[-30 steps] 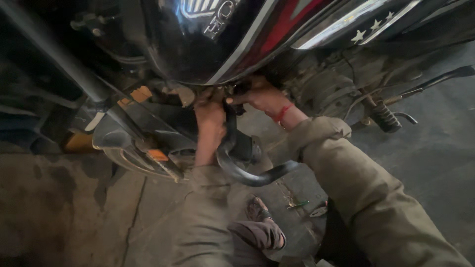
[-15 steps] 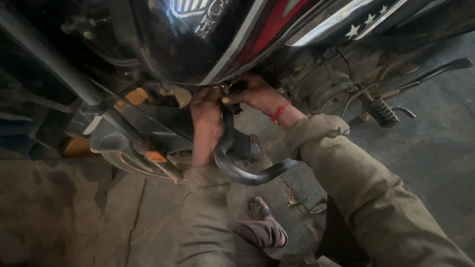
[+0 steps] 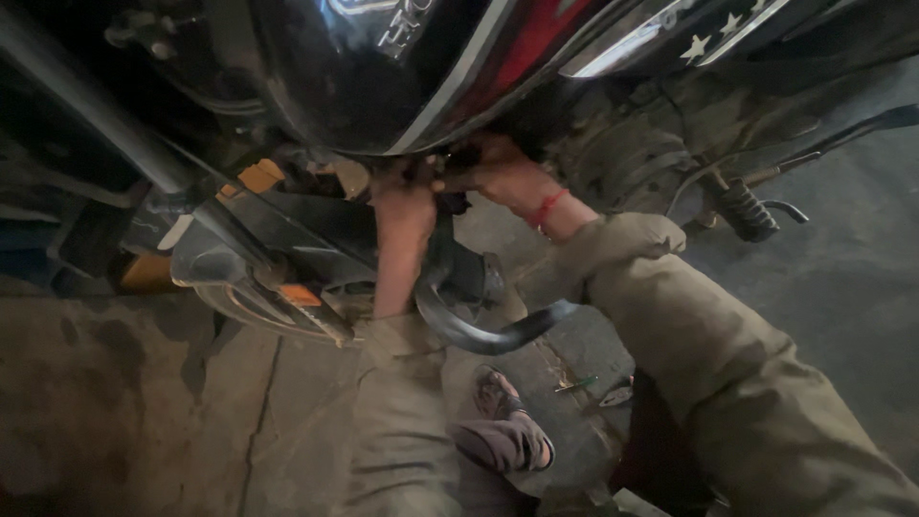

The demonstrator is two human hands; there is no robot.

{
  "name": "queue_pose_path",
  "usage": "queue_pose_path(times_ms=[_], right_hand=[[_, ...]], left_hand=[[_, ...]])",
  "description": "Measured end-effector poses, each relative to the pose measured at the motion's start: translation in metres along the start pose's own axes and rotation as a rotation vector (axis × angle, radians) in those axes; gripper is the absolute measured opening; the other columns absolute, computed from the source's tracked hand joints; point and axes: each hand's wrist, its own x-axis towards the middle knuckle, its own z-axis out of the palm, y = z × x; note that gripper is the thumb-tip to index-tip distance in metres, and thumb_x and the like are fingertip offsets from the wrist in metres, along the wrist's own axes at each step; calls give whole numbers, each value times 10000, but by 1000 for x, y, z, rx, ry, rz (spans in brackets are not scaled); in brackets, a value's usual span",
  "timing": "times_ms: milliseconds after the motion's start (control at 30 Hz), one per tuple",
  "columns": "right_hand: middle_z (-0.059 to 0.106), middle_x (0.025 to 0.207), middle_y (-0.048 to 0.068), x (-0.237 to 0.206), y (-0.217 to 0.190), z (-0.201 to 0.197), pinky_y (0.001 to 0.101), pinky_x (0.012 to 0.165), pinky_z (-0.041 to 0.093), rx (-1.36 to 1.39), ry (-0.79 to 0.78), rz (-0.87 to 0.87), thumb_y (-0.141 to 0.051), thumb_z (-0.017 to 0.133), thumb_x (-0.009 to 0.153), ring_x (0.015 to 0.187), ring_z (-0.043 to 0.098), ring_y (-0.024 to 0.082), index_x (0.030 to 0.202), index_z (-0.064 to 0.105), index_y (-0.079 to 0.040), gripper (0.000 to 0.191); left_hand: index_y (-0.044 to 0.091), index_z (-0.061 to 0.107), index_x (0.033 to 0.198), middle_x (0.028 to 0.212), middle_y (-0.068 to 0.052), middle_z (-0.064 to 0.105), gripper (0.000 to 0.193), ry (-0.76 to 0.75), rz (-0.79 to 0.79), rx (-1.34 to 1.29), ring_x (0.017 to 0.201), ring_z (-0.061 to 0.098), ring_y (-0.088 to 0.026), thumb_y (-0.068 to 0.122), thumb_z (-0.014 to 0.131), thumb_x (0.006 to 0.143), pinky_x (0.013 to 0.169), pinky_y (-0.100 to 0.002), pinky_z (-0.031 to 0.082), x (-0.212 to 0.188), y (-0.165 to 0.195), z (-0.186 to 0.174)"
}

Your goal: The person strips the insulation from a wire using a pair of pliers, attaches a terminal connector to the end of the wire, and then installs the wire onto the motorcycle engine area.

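Both hands hold their earlier spot under the glossy black fuel tank | left hand and right hand meet at a hidden fitting, grip unclear | curved black guard bar hangs unfastened over stained concrete floor | work looks mid-way.

I count two hands, my left hand and my right hand, both tucked under one glossy black fuel tank. One curved black guard bar hangs below them. One red thread band circles the right wrist. One sandalled foot shows on the floor. There are two orange reflectors, possibly a third in the shadow. One footpeg.
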Motion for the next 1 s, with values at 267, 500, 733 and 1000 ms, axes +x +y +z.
queue_pose_path(times_ms=[267, 500, 733, 1000], right_hand=[[759, 1101, 57, -8, -29, 0, 345, 646, 513, -381, 70, 198, -255, 860, 733, 756, 579, 212, 1254, 712, -105, 562], [745, 1026, -23, -7, -24, 1, 266, 594, 470, -170, 104, 219, -337, 871, 677, 822, 616, 106, 1208, 733, -153, 579], [715, 1050, -2, -6, -2, 3, 294, 644, 473, -44, 186, 268, -270, 886, 713, 920, 628, 154, 1242, 701, -137, 576], [687, 1256, 47, -27, 29, 26, 315, 772, 566, 255, 230, 118, -292, 796, 872, 1071, 649, 186, 1408, 628, -141, 582]], left_hand=[[-38, 708, 1137, 1146, -298, 620, 443, -35, -70, 202, 1036, 587, -443, 377, 648, 995, 876, -516, 434, 2, -7, -2], [-44, 718, 1058, 990, -201, 732, 329, -59, -170, -159, 851, 685, -306, 265, 685, 948, 813, -405, 520, 6, 5, 2], [-63, 725, 989, 963, -90, 721, 136, 106, -188, -728, 874, 631, -186, 36, 696, 901, 810, -340, 497, 9, -16, 13], [-104, 690, 1011, 988, -127, 688, 176, 120, -247, -703, 871, 606, -234, -15, 707, 860, 790, -381, 491, 16, -30, 18]])
